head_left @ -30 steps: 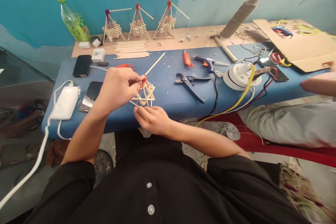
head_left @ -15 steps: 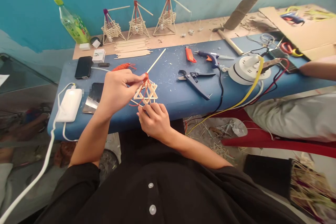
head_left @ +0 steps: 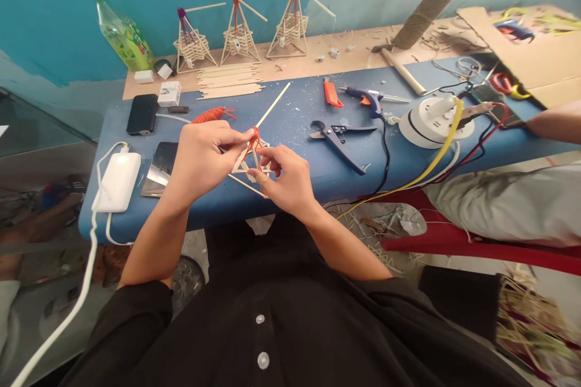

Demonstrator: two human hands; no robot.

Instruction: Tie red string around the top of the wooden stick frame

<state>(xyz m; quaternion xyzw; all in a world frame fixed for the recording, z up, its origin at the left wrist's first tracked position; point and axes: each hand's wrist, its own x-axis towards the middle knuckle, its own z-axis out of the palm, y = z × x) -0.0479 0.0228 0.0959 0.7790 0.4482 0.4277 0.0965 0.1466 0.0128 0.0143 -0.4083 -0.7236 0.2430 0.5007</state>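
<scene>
A small pyramid of thin wooden sticks (head_left: 245, 178) stands on the blue table in front of me, with one long stick (head_left: 273, 104) slanting up and away from its tip. Red yarn (head_left: 255, 133) is wound around that tip. My left hand (head_left: 204, 154) is closed, its thumb and forefinger pinching the wrapped tip. At the pyramid's right side, my right hand (head_left: 287, 180) has thumb and forefinger curled around red yarn strands, partly hiding the frame. A bundle of red yarn (head_left: 209, 115) lies behind my left hand.
Behind are several loose sticks (head_left: 229, 81) and three finished stick pyramids, one at the right (head_left: 287, 33). Cutters (head_left: 338, 142), a glue gun (head_left: 367, 98) and a power strip (head_left: 429, 124) lie rightward. A power bank (head_left: 118, 181) and bottle (head_left: 124, 39) are left. A co-worker's arm (head_left: 551, 124) rests far right.
My right hand has risen from the pyramid's base to its right side, near the tip. The loose yarn end at the left no longer shows there. My left hand keeps its pinch.
</scene>
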